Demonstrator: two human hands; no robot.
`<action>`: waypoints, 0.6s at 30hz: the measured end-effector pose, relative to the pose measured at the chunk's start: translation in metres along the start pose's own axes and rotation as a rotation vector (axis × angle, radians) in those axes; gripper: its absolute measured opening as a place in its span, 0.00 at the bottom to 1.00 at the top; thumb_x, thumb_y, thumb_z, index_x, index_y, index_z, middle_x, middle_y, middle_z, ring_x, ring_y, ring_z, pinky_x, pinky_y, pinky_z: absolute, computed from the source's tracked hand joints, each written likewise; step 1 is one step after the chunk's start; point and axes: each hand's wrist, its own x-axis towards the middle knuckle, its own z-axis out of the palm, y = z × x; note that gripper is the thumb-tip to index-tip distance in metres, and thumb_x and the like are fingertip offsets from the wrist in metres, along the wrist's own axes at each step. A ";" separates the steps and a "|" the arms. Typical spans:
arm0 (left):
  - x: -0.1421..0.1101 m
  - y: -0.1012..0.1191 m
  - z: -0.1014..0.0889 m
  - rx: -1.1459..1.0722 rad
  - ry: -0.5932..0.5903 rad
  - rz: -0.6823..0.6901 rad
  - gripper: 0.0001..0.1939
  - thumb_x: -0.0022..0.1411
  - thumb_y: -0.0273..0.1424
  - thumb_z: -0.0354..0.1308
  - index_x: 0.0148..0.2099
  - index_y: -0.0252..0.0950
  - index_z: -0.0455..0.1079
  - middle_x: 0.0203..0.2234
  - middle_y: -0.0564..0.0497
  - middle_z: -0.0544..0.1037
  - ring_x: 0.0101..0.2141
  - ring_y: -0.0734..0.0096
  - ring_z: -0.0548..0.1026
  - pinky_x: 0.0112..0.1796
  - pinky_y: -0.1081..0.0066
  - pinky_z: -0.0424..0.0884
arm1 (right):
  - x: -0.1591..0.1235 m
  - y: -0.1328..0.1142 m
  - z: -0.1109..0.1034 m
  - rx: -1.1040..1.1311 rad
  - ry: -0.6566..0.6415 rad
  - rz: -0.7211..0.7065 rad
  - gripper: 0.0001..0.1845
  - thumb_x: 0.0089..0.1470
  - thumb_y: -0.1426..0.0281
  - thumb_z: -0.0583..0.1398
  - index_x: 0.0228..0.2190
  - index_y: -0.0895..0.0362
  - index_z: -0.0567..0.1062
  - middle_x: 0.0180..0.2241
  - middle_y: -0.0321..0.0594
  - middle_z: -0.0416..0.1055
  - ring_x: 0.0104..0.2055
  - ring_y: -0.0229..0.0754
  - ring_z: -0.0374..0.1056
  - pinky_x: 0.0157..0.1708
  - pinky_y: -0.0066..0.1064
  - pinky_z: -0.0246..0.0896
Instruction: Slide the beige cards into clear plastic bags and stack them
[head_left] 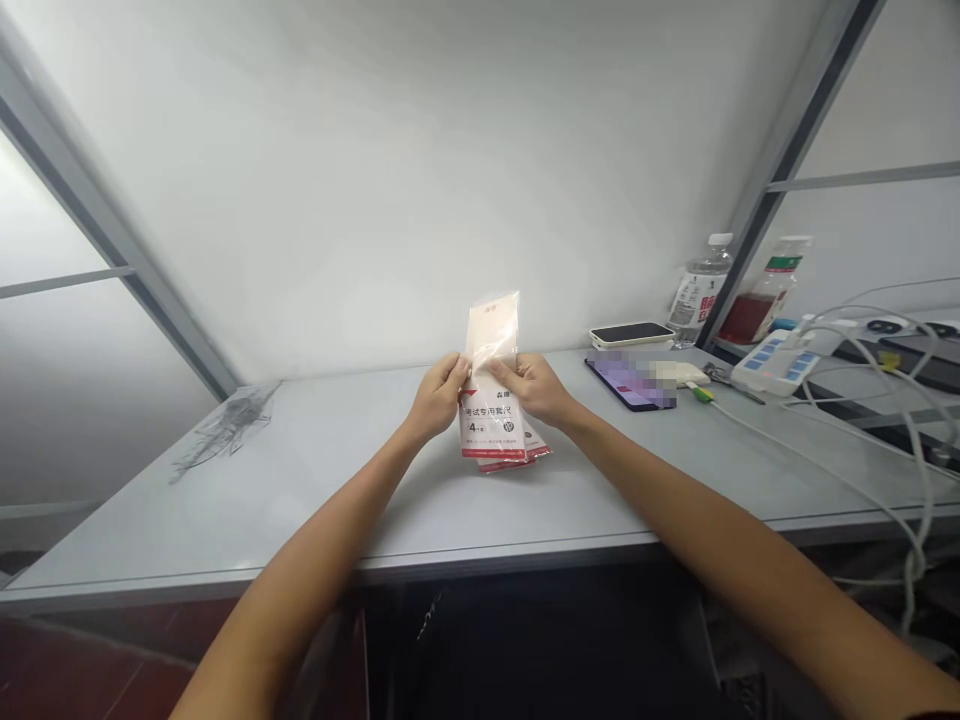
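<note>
Left hand and right hand clamp fingers on clear packets, long axis near upright, lettering right way up.

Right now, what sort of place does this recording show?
Probably a personal desk space; whether office or dormitory, I can't tell. A pale desk stands against a plain wall, with a purple-screened phone and a power strip on it.

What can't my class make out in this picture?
Head view:
Packets behind the front packet: their number, hidden by it.
Front packet's smallest print: too small.
Some fingers of left hand and right hand: hidden behind packets.
Purple-screened phone: display pixelated.
Cables: cut off by right edge.
</note>
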 end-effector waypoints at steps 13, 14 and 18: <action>0.003 0.000 -0.003 -0.272 -0.077 -0.098 0.18 0.57 0.43 0.53 0.25 0.35 0.57 0.18 0.58 0.56 0.18 0.83 0.55 0.19 0.79 0.56 | 0.002 0.007 -0.004 0.027 -0.003 -0.013 0.23 0.47 0.50 0.58 0.29 0.58 0.76 0.25 0.39 0.73 0.29 0.41 0.69 0.29 0.31 0.64; 0.004 0.001 -0.004 -0.279 -0.076 -0.089 0.18 0.57 0.43 0.53 0.25 0.35 0.57 0.18 0.57 0.56 0.18 0.83 0.55 0.19 0.79 0.56 | 0.002 0.007 -0.005 0.043 -0.004 -0.015 0.23 0.47 0.50 0.58 0.29 0.58 0.76 0.25 0.38 0.73 0.30 0.41 0.69 0.30 0.31 0.64; 0.005 0.008 -0.006 -0.230 0.027 -0.072 0.18 0.58 0.44 0.51 0.25 0.35 0.57 0.20 0.56 0.57 0.19 0.82 0.57 0.20 0.79 0.59 | 0.004 0.005 -0.010 0.080 -0.018 0.011 0.23 0.46 0.49 0.58 0.26 0.57 0.75 0.25 0.38 0.73 0.30 0.41 0.69 0.30 0.31 0.64</action>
